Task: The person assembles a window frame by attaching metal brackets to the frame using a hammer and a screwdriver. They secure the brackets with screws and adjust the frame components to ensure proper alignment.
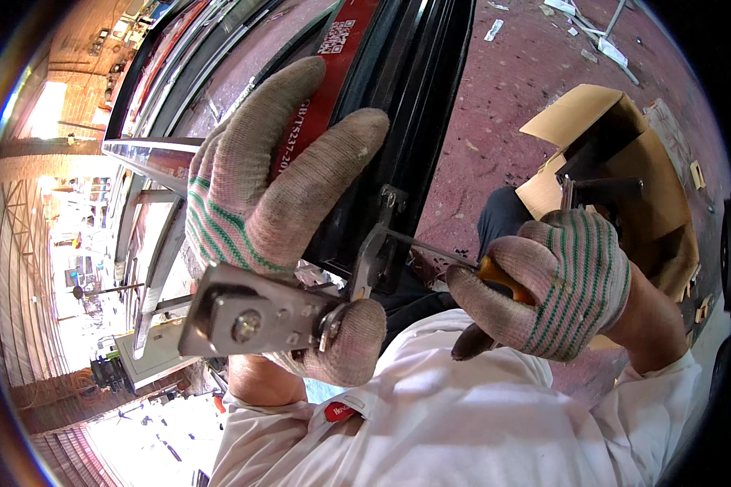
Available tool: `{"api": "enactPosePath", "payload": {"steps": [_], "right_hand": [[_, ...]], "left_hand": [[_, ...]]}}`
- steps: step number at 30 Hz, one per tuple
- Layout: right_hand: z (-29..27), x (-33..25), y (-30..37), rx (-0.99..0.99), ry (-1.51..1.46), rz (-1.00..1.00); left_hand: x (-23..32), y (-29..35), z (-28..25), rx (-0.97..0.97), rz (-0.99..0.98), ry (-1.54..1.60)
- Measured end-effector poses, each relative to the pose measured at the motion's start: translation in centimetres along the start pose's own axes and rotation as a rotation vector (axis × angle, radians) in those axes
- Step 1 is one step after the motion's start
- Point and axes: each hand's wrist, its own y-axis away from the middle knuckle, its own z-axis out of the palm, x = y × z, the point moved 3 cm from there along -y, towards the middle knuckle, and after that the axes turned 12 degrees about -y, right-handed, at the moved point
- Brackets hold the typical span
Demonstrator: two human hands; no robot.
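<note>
We have the black frame (430,89) slanting away from our lap, with a red label (333,81) along its face. Our left hand (256,199) lies over the frame's left side: two fingers stretch up across the label, spread with a gap between them, and the thumb sits against the steel bracket (248,318) at the frame's near end. Whether that thumb pinches the bracket, we cannot tell. The bracket's broad plate juts out left past the frame's edge, while its slim arm (369,256) reaches up to the frame's face. Just right of the frame, our right hand (573,280) has its fingers curled and pressed together around the screwdriver (495,274), whose thin shaft crosses the frame's right edge toward the bracket's arm. Farther right of the frame stands an open box (666,227), with bare floor (495,122) between the two. Left of the frame, long strips (183,73) crowd close, leaving less room there.
</note>
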Motion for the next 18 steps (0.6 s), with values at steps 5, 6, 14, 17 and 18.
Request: {"api": "enactPosePath", "payload": {"steps": [5, 6, 14, 17, 18], "right_hand": [[-0.1, -0.2, -0.3, 0.001, -0.051, 0.071], [-0.5, -0.4, -0.4, -0.037, -0.081, 0.108], [-0.5, -0.8, -0.5, -0.084, -0.124, 0.306], [-0.3, -1.0, -1.1, -0.011, -0.116, 0.233], [-0.3, -1.2, -1.1, 0.009, -0.076, 0.213]], "left_hand": [[-1.3, -0.1, -0.2, -0.014, 0.122, -0.011], [-1.6, -0.1, -0.4, -0.029, 0.158, -0.008], [2.1, -1.2, -0.6, -0.133, -0.043, 0.026], [-1.5, 0.7, -1.2, -0.022, 0.077, 0.063], [-0.5, 0.2, 0.1, 0.069, 0.111, 0.102]]}}
